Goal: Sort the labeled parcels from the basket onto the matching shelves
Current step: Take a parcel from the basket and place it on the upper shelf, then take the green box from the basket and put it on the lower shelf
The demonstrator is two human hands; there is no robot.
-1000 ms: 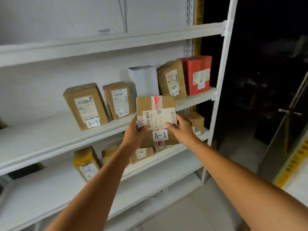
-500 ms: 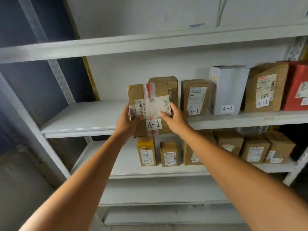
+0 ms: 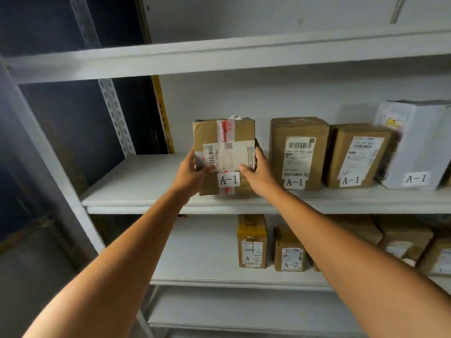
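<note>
left grip (image 3: 191, 172) and right grip (image 3: 260, 173) both clasp A-1 parcel (image 3: 224, 140) sides | parcel upright, seemingly seated on shelf (image 3: 146, 181)

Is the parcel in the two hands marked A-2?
No, the white tag on the parcel, which the left hand and the right hand grip, reads A-1.

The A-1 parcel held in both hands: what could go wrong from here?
1. The parcel sits near the front edge of the shelf; released there, it might tip off.
2. The right hand lies in the gap beside the next A-1 box; sliding the parcel rightwards could pinch fingers or knock that box.
</note>
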